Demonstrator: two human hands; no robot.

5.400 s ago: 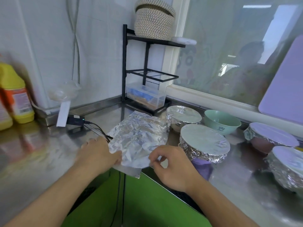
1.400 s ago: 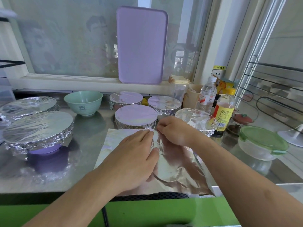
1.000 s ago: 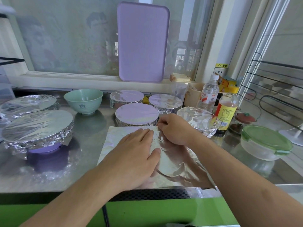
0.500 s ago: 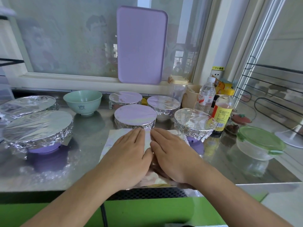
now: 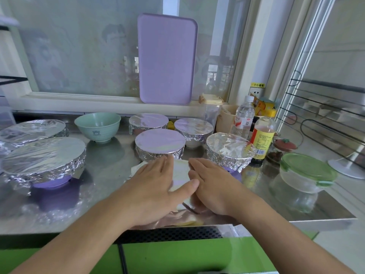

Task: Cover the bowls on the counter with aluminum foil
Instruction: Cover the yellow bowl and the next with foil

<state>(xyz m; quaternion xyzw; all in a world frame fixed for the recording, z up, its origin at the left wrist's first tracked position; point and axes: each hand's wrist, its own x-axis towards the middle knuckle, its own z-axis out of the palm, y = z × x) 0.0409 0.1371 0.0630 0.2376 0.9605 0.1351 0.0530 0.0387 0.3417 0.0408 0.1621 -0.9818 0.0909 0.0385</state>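
A sheet of aluminum foil [image 5: 180,173] lies flat on the steel counter [image 5: 110,165] near its front edge. My left hand [image 5: 158,186] and my right hand [image 5: 213,184] press on it side by side with straight fingers. Behind them stand several foil-covered bowls, among them a middle one [image 5: 160,143], a right one [image 5: 230,149] and a large left one [image 5: 42,157]. One green bowl [image 5: 97,126] at the back stands uncovered.
A purple cutting board [image 5: 166,58] leans on the window. Bottles [image 5: 262,135] and a beige cup stand at the back right. A clear container with a green lid [image 5: 307,171] sits at the right. A wire rack [image 5: 324,119] lines the right wall.
The foil came from the counter's left part to the middle. My right hand stopped pinching the foil's far edge and now lies flat; the two hands have drawn slightly apart.
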